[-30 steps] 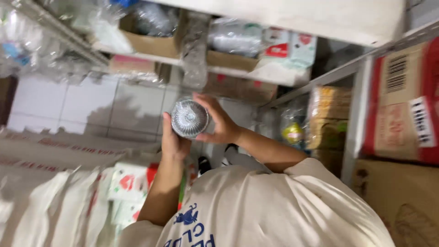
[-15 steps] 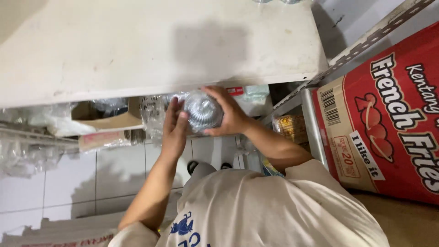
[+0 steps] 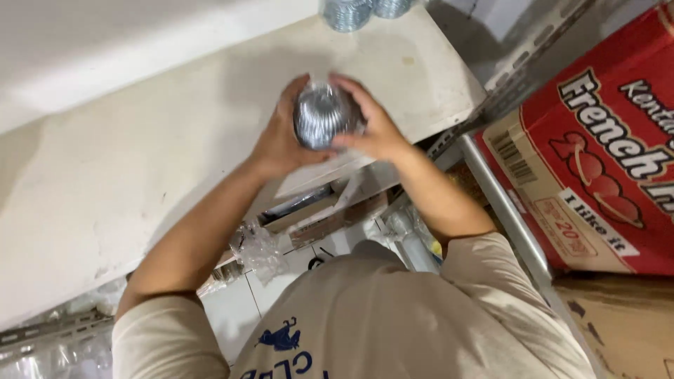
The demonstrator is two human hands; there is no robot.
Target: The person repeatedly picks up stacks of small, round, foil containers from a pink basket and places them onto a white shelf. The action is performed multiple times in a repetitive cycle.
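Silver foil cups (image 3: 321, 116), wrapped in clear plastic, are clasped between left hand (image 3: 281, 137) and right hand (image 3: 372, 126), above the white shelf board (image 3: 140, 161); more foil cups (image 3: 347, 10) stand beyond the fingers.

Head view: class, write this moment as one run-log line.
left hand: grips foil cup stack | right hand: grips same stack | position: over white shelf | nearby: more foil cups, red carton

**White shelf board and its load**

A white shelf board (image 3: 161, 168) with a scuffed, stained surface sat on a grey metal rack frame (image 3: 523, 63). Two shiny ribbed foil stacks (image 3: 354, 10) stood at its far edge. Beside it, a red printed carton (image 3: 597, 161) rested on the neighbouring shelf.
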